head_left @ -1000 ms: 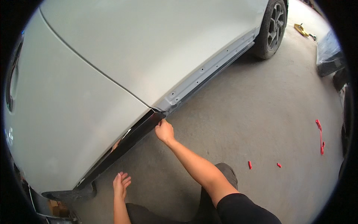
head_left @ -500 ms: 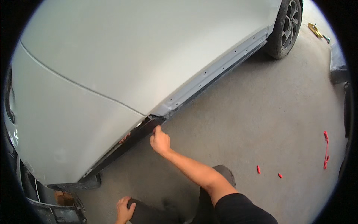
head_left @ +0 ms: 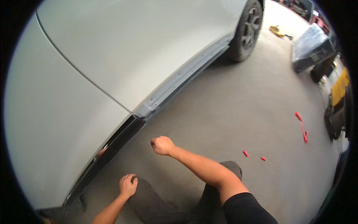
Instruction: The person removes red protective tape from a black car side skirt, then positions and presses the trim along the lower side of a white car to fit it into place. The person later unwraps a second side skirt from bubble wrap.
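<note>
My right hand (head_left: 162,145) is closed in front of the white car (head_left: 104,44), held a short way off its lower edge. A small dark spot shows at its fingertips; whether it is a thing in them I cannot make out. Close by is a long black trim strip (head_left: 112,156) along the bottom of the car's panel, with a shiny gap above it. The bare grey sill (head_left: 179,76), dotted with small holes, runs on from there toward the wheel. My left hand (head_left: 128,185) lies on my knee, fingers extended, holding nothing.
A red strap-like piece (head_left: 302,127) and two short red pieces (head_left: 245,153) lie on the grey floor at right. The car's wheel (head_left: 248,31) stands at the far end, with a yellow tool (head_left: 276,31) beyond it. A wrapped panel (head_left: 313,44) leans at far right.
My right hand has drawn back from the black trim strip, still closed. My left hand stays on my knee. The view has turned rightward, bringing in more at the right side.
</note>
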A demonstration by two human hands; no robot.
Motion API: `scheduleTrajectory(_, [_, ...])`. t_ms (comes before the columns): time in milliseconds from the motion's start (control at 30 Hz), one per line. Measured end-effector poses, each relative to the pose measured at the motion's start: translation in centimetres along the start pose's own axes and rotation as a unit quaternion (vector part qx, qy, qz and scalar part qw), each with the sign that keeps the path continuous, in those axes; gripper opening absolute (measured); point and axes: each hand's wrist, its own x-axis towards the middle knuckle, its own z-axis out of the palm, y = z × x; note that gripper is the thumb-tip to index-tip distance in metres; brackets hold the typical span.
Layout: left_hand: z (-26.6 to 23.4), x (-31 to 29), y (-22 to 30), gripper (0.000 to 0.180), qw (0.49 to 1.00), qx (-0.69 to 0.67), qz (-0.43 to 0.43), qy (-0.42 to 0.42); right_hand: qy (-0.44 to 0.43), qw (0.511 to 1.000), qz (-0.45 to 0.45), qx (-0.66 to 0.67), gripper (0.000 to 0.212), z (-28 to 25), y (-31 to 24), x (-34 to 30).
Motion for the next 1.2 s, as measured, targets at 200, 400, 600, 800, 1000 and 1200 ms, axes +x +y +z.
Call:
scheduleTrajectory(200, [2.1, 2.1, -1.7, 0.027, 1.0, 0.003, -0.002, -0.024, 0.093, 0.992, 0.067, 0.043, 0.026, -2.4, 1.2, 0.9])
scheduleTrajectory(400, [1.8, 2.0, -1.7, 0.026, 0.999, -0.012, -0.034, -0.035, 0.083, 0.991, 0.099, 0.025, 0.036, -2.5, -1.1, 1.1])
scheduleTrajectory(600, [2.0, 1.6, -1.0, 0.025, 0.999, -0.026, -0.012, -0.017, -0.006, 0.998, 0.053, -0.021, 0.035, 1.0, 0.7, 0.5])
scheduleTrajectory(800, [-1.4, -3.0, -0.9, 0.023, 0.998, 0.053, -0.027, 0.004, -0.013, 0.987, 0.132, 0.086, 0.043, -1.4, -1.9, -7.8])
scheduleTrajectory(1000, [-10.4, -10.3, 5.9, 0.03, 0.938, 0.262, 0.102, -0.201, 0.082, 0.968, 0.209, 0.108, 0.041, -10.6, -14.1, -26.3])
scheduleTrajectory(1200, [-23.5, -24.7, 13.0, 0.027, 0.838, -0.189, 0.335, -0.386, 0.24, 0.814, 0.527, 0.039, 0.037, -18.4, -27.0, -47.2])
